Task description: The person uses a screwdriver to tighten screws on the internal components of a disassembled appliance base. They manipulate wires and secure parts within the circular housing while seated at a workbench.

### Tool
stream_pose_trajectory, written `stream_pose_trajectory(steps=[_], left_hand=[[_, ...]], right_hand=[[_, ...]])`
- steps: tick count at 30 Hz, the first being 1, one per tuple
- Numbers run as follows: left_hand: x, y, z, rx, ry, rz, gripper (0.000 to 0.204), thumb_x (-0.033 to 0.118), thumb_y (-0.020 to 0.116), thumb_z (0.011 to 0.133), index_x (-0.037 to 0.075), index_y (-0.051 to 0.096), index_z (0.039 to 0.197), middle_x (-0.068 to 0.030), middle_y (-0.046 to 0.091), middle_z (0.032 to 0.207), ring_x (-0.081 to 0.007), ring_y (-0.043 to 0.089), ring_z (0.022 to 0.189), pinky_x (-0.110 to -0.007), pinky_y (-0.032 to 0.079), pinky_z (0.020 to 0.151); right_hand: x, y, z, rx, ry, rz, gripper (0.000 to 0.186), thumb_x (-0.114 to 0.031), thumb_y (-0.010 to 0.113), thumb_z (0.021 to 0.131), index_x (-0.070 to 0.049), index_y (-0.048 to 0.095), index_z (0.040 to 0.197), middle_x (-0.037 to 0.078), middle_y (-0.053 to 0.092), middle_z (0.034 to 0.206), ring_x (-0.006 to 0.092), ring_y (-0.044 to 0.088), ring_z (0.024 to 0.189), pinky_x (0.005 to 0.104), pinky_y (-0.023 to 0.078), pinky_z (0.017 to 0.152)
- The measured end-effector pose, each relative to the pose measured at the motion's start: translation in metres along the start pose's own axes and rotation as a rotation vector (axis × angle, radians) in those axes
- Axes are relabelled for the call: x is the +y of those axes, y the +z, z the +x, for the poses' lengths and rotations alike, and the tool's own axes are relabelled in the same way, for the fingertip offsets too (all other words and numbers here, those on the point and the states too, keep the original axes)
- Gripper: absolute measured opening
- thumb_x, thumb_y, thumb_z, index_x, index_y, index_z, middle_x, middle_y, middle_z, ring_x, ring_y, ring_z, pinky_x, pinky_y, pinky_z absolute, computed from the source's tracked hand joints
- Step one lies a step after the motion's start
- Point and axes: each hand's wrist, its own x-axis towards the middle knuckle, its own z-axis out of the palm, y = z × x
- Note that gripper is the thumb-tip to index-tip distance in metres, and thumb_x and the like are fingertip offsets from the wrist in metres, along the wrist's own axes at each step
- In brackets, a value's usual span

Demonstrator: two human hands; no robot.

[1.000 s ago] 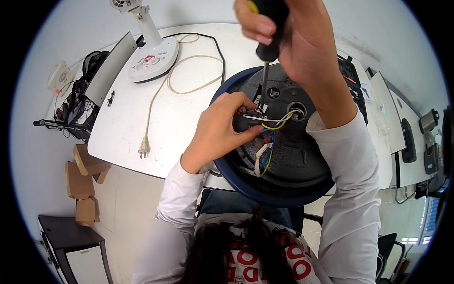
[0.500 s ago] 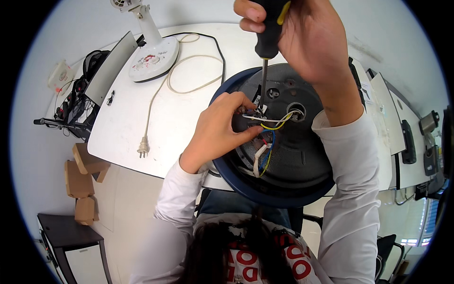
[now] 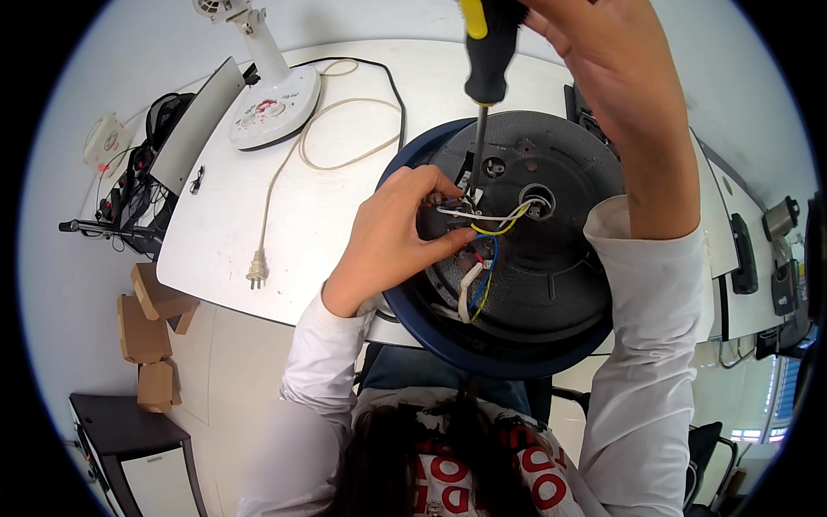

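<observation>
A black-and-yellow screwdriver (image 3: 489,73) stands nearly upright, its metal shaft reaching down to a small wired part on the underside of a round dark appliance (image 3: 556,297). At the upper edge, my right hand (image 3: 616,69) is closed at the top of the handle; its fingertips are partly out of view. My left hand (image 3: 383,233) pinches the dark wired part (image 3: 461,215) between thumb and fingers, beside the screwdriver tip. White, yellow and blue wires (image 3: 493,228) run from it, some into a round hole (image 3: 537,202). The tip's exact contact is too small to tell.
The appliance's blue rim (image 3: 465,349) overhangs the near edge of the white table (image 3: 224,233). A white stand (image 3: 274,108) is at the back left, with a pale power cord and plug (image 3: 258,269). Cardboard boxes (image 3: 145,336) lie on the floor at left.
My right hand has shifted up and to the right on the screwdriver, and the handle's yellow stripe has turned from its right side to its left. My left hand keeps its pinch.
</observation>
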Motion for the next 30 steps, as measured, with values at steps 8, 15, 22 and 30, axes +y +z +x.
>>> stream_pose_trajectory(steps=[8, 15, 22, 30], left_hand=[[-0.003, 0.002, -0.001, 0.034, 0.034, 0.007, 0.037, 0.023, 0.080, 0.069, 0.010, 0.060, 0.096, -0.0063, 0.059, 0.085, -0.0223, 0.058, 0.077, -0.032, 0.046, 0.066], [-0.004, 0.003, -0.001, 0.024, 0.015, 0.007, 0.036, 0.023, 0.080, 0.069, 0.010, 0.060, 0.096, -0.0057, 0.058, 0.084, -0.0213, 0.058, 0.076, -0.031, 0.045, 0.064], [-0.003, 0.002, -0.001, 0.024, 0.014, 0.010, 0.036, 0.023, 0.080, 0.069, 0.010, 0.060, 0.096, -0.0055, 0.057, 0.084, -0.0207, 0.057, 0.075, -0.031, 0.045, 0.063], [-0.005, 0.003, -0.002, 0.036, 0.027, -0.001, 0.036, 0.023, 0.080, 0.069, 0.010, 0.060, 0.096, -0.0058, 0.058, 0.084, -0.0214, 0.057, 0.075, -0.031, 0.045, 0.064]], right_hand=[[-0.001, 0.013, -0.006, 0.112, -0.093, -0.177, 0.052, -0.029, 0.059, 0.095, 0.003, 0.042, 0.132, 0.015, 0.061, 0.100, 0.0198, 0.063, 0.092, 0.0292, 0.052, 0.080], [0.005, 0.006, -0.003, 0.222, -0.204, -0.295, 0.047, -0.020, 0.075, 0.083, 0.000, 0.055, 0.120, 0.007, 0.059, 0.094, 0.0137, 0.062, 0.078, 0.0226, 0.052, 0.068], [0.023, -0.015, 0.012, -0.039, -0.289, -0.094, 0.040, -0.021, 0.067, 0.089, -0.003, 0.055, 0.123, 0.007, 0.058, 0.095, 0.0144, 0.058, 0.084, 0.0265, 0.051, 0.070], [0.006, -0.012, 0.002, 0.036, -0.191, -0.346, 0.047, -0.024, 0.072, 0.085, -0.002, 0.052, 0.121, 0.007, 0.054, 0.093, 0.0152, 0.057, 0.086, 0.0263, 0.050, 0.077]])
